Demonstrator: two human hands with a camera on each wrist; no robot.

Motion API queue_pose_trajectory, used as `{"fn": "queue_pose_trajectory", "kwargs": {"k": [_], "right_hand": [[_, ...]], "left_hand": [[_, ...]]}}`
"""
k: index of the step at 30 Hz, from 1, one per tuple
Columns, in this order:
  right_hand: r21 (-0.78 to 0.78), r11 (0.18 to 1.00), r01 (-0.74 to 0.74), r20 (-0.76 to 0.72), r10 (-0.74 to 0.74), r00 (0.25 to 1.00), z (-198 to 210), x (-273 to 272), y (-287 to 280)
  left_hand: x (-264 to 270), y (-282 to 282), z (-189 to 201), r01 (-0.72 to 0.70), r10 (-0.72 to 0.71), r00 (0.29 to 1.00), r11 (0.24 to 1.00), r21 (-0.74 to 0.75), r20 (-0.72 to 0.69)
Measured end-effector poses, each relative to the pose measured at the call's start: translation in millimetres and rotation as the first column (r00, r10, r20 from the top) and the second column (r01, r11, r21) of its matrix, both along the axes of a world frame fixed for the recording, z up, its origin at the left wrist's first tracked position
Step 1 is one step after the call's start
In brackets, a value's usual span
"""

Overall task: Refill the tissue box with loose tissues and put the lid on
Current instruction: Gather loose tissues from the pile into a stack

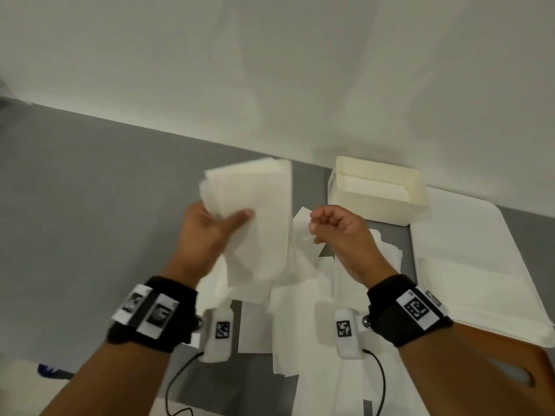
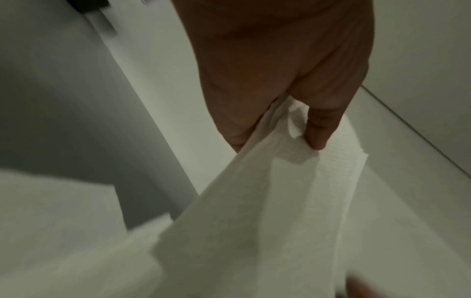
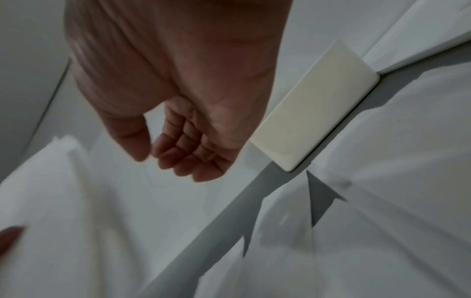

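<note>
White tissues everywhere. Left hand [image 1: 210,226] grips a floppy stack of tissues [image 1: 258,211] mid-frame above the grey desk [image 1: 90,190]; right hand [image 1: 339,226] is loosely curled, holding nothing. The open cream tissue box [image 1: 378,190] sits upper right of centre. Risk imo: one-handed pinch lets sheets fan out, slide loose or snag the box rim.

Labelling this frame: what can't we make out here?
- Cream open-topped plastic tissue box: the head view's angle hides its floor, so the fill level is unclear.
- Left hand: fingers hidden behind the white folded tissue stack.
- Box lid: not identifiable in any view.
- Right hand: motion-blurred; apparently empty.
</note>
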State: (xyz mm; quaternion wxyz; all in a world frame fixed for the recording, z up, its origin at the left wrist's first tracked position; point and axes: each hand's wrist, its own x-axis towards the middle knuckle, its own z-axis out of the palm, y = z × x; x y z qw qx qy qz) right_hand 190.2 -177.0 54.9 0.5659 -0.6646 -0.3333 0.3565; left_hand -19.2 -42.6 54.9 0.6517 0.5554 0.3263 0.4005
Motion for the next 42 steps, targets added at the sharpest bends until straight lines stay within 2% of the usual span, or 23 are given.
{"fn": "queue_pose_trajectory", "kwargs": {"k": [2, 3, 5, 6, 7, 8, 10, 11, 14, 16, 18, 20, 23, 25, 28, 30, 32, 33, 35, 39, 42], "right_hand": [[-0.159, 0.987, 0.015, 0.18, 0.014, 0.984, -10.2, 12.5, 5.5], [-0.261, 0.965, -0.002, 0.293, 0.082, 0.953, -18.9, 17.7, 9.0], [-0.454, 0.889, -0.056, 0.487, 0.301, 0.82, -35.9, 22.2, 17.7], [-0.523, 0.849, -0.082, 0.538, 0.404, 0.74, -43.3, 22.5, 23.2], [-0.564, 0.822, -0.083, 0.563, 0.455, 0.69, -50.5, 24.2, 29.9], [-0.57, 0.82, -0.051, 0.581, 0.447, 0.681, -56.3, 27.3, 38.1], [-0.56, 0.823, 0.098, 0.621, 0.338, 0.707, -66.6, 38.4, 56.5], [-0.572, 0.802, 0.169, 0.645, 0.313, 0.698, -70.6, 43.9, 65.1], [-0.653, 0.707, 0.273, 0.679, 0.386, 0.624, -75.2, 51.4, 78.6], [-0.692, 0.654, 0.306, 0.671, 0.426, 0.607, -78.3, 54.3, 82.0], [-0.727, 0.623, 0.288, 0.635, 0.451, 0.627, -80.1, 60.6, 85.2], [-0.749, 0.62, 0.234, 0.579, 0.44, 0.687, -81.1, 66.1, 87.1], [-0.72, 0.685, 0.11, 0.501, 0.404, 0.766, -77.6, 70.3, 85.3], [-0.636, 0.771, 0.046, 0.464, 0.334, 0.82, -63.5, 68.7, 80.8], [-0.519, 0.852, -0.061, 0.478, 0.349, 0.806, -11.4, 55.2, 69.5], [-0.514, 0.827, -0.225, 0.44, 0.48, 0.759, 42.5, 38.6, 59.3], [-0.548, 0.731, -0.406, 0.374, 0.648, 0.663, 97.1, 19.0, 52.0], [-0.551, 0.697, -0.46, 0.365, 0.696, 0.618, 118.8, 10.3, 52.6], [-0.52, 0.696, -0.495, 0.407, 0.712, 0.573, 147.3, -6.2, 63.3], [-0.515, 0.726, -0.455, 0.525, 0.687, 0.502, 156.9, -33.8, 102.5], [-0.536, 0.726, -0.43, 0.541, 0.687, 0.485, 149.5, -46.0, 124.7]], "left_hand": [[-22.5, 24.0, 8.4, -0.068, 0.071, 0.994, 0.997, -0.046, 0.084], [-32.4, 34.3, 11.9, -0.091, 0.098, 0.989, 0.994, -0.068, 0.107], [-48.0, 50.7, 17.8, -0.121, 0.132, 0.985, 0.988, -0.098, 0.112], [-53.5, 56.6, 18.6, -0.123, 0.135, 0.984, 0.987, -0.102, 0.112], [-57.5, 60.4, 18.5, -0.125, 0.136, 0.984, 0.987, -0.104, 0.111], [-60.8, 62.9, 18.3, -0.128, 0.14, 0.984, 0.986, -0.105, 0.109], [-65.2, 63.8, 17.5, -0.146, 0.158, 0.981, 0.983, -0.114, 0.11], [-67.4, 63.1, 17.8, -0.158, 0.172, 0.979, 0.981, -0.116, 0.114], [-73.2, 59.7, 16.4, -0.176, 0.191, 0.975, 0.976, -0.129, 0.111], [-76.5, 58.2, 13.5, -0.183, 0.199, 0.974, 0.973, -0.142, 0.104], [-78.0, 57.2, 10.9, -0.187, 0.204, 0.974, 0.97, -0.158, 0.096], [-77.6, 55.9, 8.2, -0.176, 0.194, 0.976, 0.97, -0.169, 0.098], [-74.1, 54.9, 5.0, -0.163, 0.185, 0.978, 0.967, -0.196, 0.1], [-70.8, 56.3, 2.8, -0.158, 0.181, 0.979, 0.965, -0.211, 0.093], [-65.1, 60.1, 1.9, -0.146, 0.167, 0.983, 0.963, -0.225, 0.074], [-58.1, 62.0, 3.5, -0.12, 0.135, 0.989, 0.969, -0.215, 0.054], [-48.4, 61.7, 5.9, -0.089, 0.1, 0.994, 0.975, -0.204, 0.042], [-42.8, 61.1, 7.2, -0.071, 0.08, 0.996, 0.977, -0.202, 0.038], [-31.1, 56.9, 11.3, -0.022, 0.03, 0.999, 0.982, -0.189, 0.036], [-13.6, 44.1, 22.5, 0.116, -0.107, 0.992, 0.976, -0.183, 0.061], [-12.4, 36.4, 30.2, 0.128, -0.119, 0.991, 0.972, -0.196, 0.057]]}}
